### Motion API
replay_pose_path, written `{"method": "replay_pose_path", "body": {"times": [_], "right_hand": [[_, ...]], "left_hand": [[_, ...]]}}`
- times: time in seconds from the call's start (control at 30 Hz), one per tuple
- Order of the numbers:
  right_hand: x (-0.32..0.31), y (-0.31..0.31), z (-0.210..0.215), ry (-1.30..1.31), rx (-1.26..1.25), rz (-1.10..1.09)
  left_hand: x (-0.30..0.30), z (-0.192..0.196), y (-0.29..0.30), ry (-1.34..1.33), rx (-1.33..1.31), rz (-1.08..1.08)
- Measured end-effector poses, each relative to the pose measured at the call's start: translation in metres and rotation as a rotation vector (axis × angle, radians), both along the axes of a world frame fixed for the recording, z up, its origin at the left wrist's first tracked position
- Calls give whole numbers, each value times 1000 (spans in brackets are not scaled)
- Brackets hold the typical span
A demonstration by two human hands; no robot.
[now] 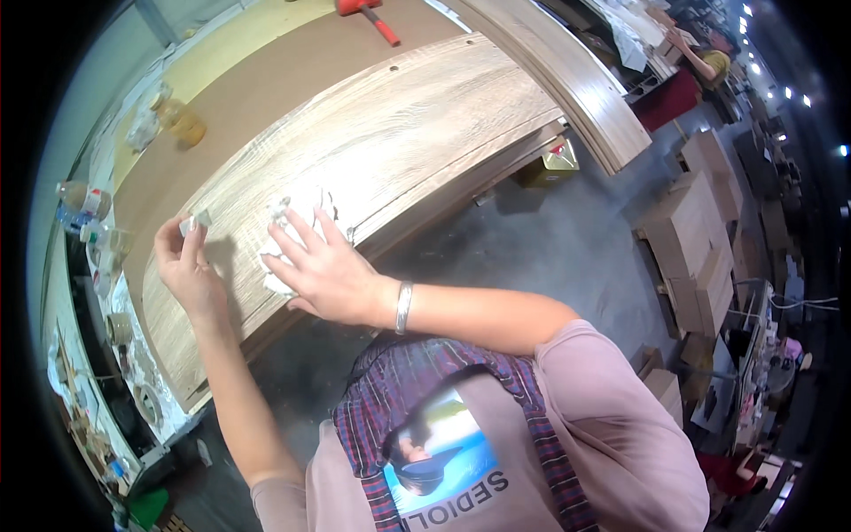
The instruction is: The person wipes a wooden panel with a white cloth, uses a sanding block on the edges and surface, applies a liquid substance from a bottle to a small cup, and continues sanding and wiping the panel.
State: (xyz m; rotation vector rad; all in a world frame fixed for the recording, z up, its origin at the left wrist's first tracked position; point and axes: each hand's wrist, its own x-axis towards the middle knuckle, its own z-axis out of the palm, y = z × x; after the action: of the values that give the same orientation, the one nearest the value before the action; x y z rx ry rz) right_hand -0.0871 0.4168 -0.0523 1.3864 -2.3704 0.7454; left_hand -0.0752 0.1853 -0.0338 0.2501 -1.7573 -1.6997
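Note:
A long light wood-grain panel [355, 115] lies across the bench in front of me. My right hand [332, 275] rests on a crumpled white cloth [306, 208] on its surface, fingers spread and pressing down. The palm and fingers hide part of the cloth. Left of it, my left hand [191, 266] is closed in a pinch over the panel. Between thumb and fingertips is a small pale grey piece [202, 218], its kind too small to make out.
Another wood-grain board [567, 71] crosses the panel's far right end. Beyond lies a red-headed mallet [372, 16]. A bottle of yellowish liquid [182, 122] and other plastic bottles [84, 199] stand left. Cardboard boxes [683, 230] sit on the floor at right; a person [709, 66] works far off.

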Motion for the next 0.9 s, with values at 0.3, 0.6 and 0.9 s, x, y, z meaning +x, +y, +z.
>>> {"method": "replay_pose_path", "body": {"times": [0.3, 0.6, 0.9], "right_hand": [[-88, 178, -11, 281, -23, -353], [-23, 75, -5, 122, -248, -267], [-158, 280, -25, 411, -125, -928]], "left_hand": [[3, -26, -14, -19, 259, -18], [-3, -30, -14, -48, 221, -51], [-5, -35, -20, -53, 206, -104]]}}
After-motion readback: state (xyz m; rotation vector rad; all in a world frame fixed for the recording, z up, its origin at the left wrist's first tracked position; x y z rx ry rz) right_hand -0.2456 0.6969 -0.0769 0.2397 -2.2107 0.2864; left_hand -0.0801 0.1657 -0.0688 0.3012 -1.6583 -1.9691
